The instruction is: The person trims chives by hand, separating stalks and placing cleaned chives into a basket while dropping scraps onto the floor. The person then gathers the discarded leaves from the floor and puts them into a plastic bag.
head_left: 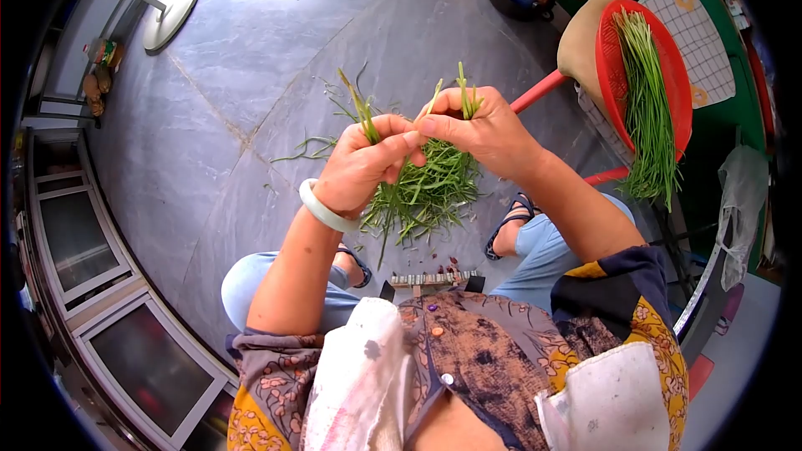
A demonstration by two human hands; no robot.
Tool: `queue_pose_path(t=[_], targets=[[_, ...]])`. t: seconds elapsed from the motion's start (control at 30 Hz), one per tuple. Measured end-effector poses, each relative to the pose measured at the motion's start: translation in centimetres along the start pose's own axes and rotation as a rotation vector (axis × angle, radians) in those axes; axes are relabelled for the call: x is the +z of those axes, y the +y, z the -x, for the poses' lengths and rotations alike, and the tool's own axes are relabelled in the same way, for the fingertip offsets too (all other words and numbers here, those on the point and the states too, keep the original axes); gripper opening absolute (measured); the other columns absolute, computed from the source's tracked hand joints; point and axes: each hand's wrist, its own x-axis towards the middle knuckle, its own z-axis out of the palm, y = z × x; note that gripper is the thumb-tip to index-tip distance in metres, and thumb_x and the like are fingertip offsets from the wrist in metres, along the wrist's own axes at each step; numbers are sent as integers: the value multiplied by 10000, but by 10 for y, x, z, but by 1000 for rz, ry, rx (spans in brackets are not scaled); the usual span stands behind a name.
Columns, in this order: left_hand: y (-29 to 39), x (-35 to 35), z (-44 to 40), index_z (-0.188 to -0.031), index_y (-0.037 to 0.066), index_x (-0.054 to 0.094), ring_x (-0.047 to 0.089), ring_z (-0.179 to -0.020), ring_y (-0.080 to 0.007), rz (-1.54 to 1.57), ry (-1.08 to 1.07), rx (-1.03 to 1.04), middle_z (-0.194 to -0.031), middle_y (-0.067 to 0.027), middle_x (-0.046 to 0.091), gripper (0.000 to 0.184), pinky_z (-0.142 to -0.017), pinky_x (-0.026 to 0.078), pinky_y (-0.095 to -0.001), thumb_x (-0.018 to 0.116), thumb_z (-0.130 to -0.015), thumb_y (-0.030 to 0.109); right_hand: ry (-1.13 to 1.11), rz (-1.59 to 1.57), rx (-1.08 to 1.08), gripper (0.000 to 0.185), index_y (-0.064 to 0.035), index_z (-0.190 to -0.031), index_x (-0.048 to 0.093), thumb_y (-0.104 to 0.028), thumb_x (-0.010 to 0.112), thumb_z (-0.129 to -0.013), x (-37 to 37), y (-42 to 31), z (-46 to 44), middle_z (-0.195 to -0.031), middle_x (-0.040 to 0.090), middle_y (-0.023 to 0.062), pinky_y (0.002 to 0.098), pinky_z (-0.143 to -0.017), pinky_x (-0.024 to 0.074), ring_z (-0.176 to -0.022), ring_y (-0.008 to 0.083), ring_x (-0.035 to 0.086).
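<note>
Pinching green stalks (362,108), the left hand (368,159) meets the right hand (480,129), which also grasps stalks; both are above a loose green pile (430,188) on the floor (292,42).

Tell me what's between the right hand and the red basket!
In the head view, a red bar and something beige lie between the right hand and the red basket, with grey floor around the bar.

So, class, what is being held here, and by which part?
The left hand and right hand each hold green stalks, near the ends that poke upward.
</note>
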Motion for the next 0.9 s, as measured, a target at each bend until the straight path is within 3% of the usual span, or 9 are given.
queue_pose_path(t=[0.37,0.67,0.9], targets=[[1,-1,1,-987,16,610,481,-560,-28,20,-15,-24,-793,-48,641,138,-471,330,-150,550,-940,131,-66,107,-91,139,11,-891,657,-108,588,-902,-5,4,-1,-806,665,37,256,-740,472,-786,86,585],[2,2,1,-968,17,615,425,-509,-26,13,10,-19,-744,-44,630,147,-464,309,-154,547,-945,145,50,321,-184,133,4,-865,595,-122,587,-908,-5,6,0,-673,539,48,276,-600,425,-655,78,461],[0,1,0,-954,21,616,425,-507,-24,-18,26,0,-742,-46,637,120,-464,314,-162,575,-923,129,227,393,-222,113,14,-825,577,-92,596,-861,-8,15,-3,-635,506,62,283,-546,412,-610,74,434]])
